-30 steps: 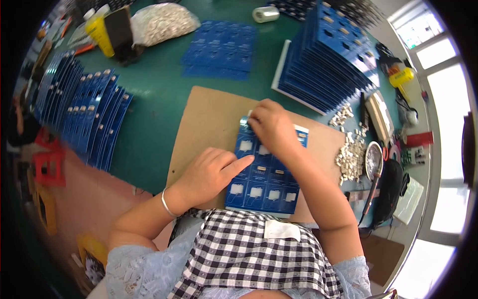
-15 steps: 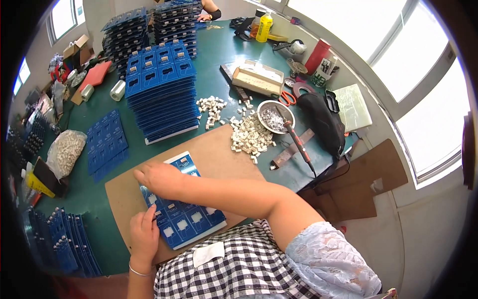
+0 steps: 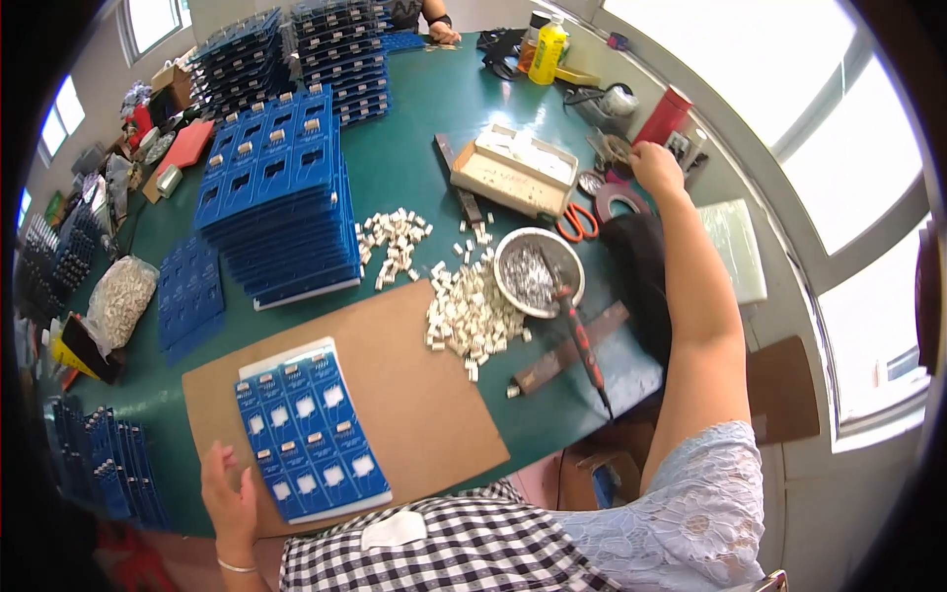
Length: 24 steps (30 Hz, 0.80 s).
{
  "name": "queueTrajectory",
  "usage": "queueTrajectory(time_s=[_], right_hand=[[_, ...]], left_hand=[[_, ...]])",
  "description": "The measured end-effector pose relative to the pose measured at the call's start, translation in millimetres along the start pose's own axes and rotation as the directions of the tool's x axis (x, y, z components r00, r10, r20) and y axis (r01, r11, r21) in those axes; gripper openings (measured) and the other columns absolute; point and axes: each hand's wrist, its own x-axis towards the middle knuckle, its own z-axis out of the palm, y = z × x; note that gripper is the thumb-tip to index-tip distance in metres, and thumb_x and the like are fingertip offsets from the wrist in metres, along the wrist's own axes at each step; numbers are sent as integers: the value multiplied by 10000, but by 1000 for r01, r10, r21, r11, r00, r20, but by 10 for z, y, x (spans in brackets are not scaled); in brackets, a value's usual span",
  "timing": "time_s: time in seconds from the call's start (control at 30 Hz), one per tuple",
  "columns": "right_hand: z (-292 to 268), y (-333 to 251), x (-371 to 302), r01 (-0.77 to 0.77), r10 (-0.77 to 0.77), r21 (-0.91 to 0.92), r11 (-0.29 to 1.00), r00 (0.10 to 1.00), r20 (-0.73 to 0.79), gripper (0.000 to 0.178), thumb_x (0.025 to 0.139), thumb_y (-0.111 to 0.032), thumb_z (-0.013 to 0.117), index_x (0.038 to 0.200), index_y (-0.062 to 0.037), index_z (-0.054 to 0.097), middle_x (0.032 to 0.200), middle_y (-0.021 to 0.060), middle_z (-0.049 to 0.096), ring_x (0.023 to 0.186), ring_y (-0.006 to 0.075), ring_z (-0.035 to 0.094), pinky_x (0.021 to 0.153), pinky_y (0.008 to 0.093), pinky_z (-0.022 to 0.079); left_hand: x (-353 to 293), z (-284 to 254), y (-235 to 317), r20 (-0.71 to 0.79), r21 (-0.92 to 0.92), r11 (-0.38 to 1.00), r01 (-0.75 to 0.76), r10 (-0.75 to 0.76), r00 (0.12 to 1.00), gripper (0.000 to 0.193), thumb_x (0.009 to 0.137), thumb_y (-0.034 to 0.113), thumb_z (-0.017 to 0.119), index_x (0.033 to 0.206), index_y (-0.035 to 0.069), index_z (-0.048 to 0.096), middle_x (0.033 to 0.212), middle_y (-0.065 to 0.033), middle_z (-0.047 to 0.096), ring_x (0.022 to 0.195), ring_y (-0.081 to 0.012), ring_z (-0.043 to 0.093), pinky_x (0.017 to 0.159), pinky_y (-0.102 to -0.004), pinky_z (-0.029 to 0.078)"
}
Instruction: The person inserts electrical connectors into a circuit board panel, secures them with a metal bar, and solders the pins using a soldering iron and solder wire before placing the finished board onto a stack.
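A blue circuit board panel (image 3: 306,449) with white connectors and white squares lies on a white backing on the brown board (image 3: 414,395). Just left of the panel is my left hand (image 3: 229,498), its fingers apart and holding nothing. My right hand (image 3: 658,168) is stretched out to the far right, beside a red cylinder (image 3: 666,116) and a roll of tape (image 3: 619,200). Its fingers are curled in; whatever they grip, if anything, is hidden.
Loose white connectors (image 3: 473,311) lie in a heap beside a bowl (image 3: 541,271) with a soldering iron (image 3: 580,340) across it. Tall stacks of blue panels (image 3: 286,217) stand at the back left. Orange-handled scissors (image 3: 577,222) lie near a cardboard box (image 3: 513,173). Another person's hand (image 3: 444,33) shows at the far end.
My right hand has left the panel and swung far to the right, past the bowl. My left hand has come off the panel's edge and opened. The view has shifted.
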Motion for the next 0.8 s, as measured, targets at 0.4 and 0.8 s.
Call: queueTrajectory(time_s=[0.4, 0.8], right_hand=[[821, 46, 932, -75, 126, -194, 978, 956, 266, 303, 894, -138, 486, 1122, -104, 682, 1174, 137, 648, 1086, 311, 625, 881, 440, 511], [-616, -56, -134, 435, -434, -65, 898, 852, -291, 194, 800, -8, 536, 971, -38, 621, 977, 152, 612, 945, 317, 625, 801, 383, 535]], left_hand=[[180, -321, 262, 8, 240, 956, 168, -175, 985, 675, 760, -108, 582, 1395, 8, 385, 1092, -147, 551, 921, -271, 552, 865, -378, 452], [950, -472, 712, -27, 211, 903, -373, 387, 922, 423, 774, -88, 574, 1189, -21, 528, 979, -161, 577, 841, -330, 562, 761, -407, 465]])
